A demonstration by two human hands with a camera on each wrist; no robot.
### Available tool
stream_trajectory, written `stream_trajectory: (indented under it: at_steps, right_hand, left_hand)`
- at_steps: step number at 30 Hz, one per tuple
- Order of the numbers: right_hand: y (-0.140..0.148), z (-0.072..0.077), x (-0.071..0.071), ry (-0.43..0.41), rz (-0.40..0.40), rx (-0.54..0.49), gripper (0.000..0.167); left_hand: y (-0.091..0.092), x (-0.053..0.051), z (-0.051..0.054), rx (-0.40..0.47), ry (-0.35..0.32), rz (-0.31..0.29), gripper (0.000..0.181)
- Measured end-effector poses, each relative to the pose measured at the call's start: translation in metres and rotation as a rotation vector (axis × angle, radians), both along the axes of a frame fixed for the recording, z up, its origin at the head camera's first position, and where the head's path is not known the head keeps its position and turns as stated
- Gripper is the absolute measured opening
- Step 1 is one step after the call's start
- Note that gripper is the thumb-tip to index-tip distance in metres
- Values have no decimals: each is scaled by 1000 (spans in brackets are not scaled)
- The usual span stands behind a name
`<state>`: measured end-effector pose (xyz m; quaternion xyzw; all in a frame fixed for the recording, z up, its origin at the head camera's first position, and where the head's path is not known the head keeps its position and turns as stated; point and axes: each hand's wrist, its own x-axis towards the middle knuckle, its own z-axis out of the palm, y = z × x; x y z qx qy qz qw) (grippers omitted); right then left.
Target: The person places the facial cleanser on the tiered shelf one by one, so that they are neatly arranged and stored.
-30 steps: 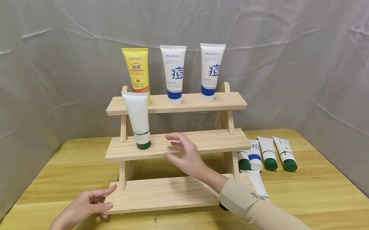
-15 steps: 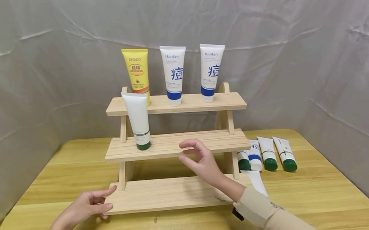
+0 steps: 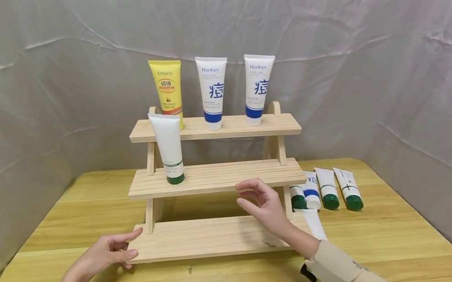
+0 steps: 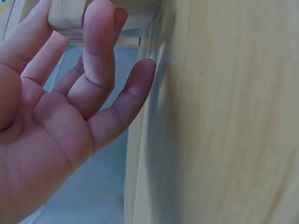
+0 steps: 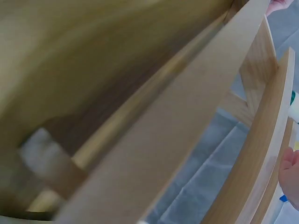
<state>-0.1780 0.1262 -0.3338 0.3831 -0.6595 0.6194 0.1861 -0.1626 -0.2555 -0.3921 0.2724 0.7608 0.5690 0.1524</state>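
My left hand (image 3: 101, 255) holds the left end of the bottom step of a three-step wooden display stand (image 3: 215, 238); in the left wrist view, the fingers (image 4: 100, 60) bend around its corner. In front of the stand's right half hovers my right hand (image 3: 266, 208), loosely curled with nothing in it. A white tube with a green cap (image 3: 169, 142) stands cap-down at the left of the middle step. On the top step stand a yellow tube (image 3: 167, 85) and two white tubes with blue bands, one central (image 3: 213, 78) and one to the right (image 3: 260, 73).
Right of the stand, several tubes lie on the wooden table (image 3: 393, 233), among them a green-capped tube (image 3: 348, 188) and a blue-banded tube (image 3: 311, 191). A white tube (image 3: 315, 223) lies nearer, partly hidden by the stand. Grey cloth (image 3: 213, 18) hangs behind.
My right hand has moved right and down, from near the green-capped tube on the middle step to below that step's right half. My left hand stays on the stand.
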Motion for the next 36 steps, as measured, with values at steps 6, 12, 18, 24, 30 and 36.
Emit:
stream_trajectory:
  at_steps: [6, 12, 18, 24, 30, 36]
  right_hand:
    - [16, -3, 6, -30, -26, 12, 25]
    - [32, -7, 11, 3, -24, 12, 27]
    - [48, -12, 15, 1, -38, 1, 27]
    - [64, -18, 19, 1, -47, -2, 24]
    - [81, -23, 25, -81, -95, 47, 21]
    - [98, -26, 30, -133, -158, 102, 22]
  left_hand:
    - [1, 1, 2, -3, -7, 3, 53]
    - [1, 1, 2, -2, -14, -1, 55]
    - [1, 1, 3, -2, -17, -5, 55]
    - [1, 2, 3, -1, -9, -4, 53]
    - [0, 2, 3, 8, -16, -8, 51]
    - [0, 2, 3, 3, -18, -8, 52]
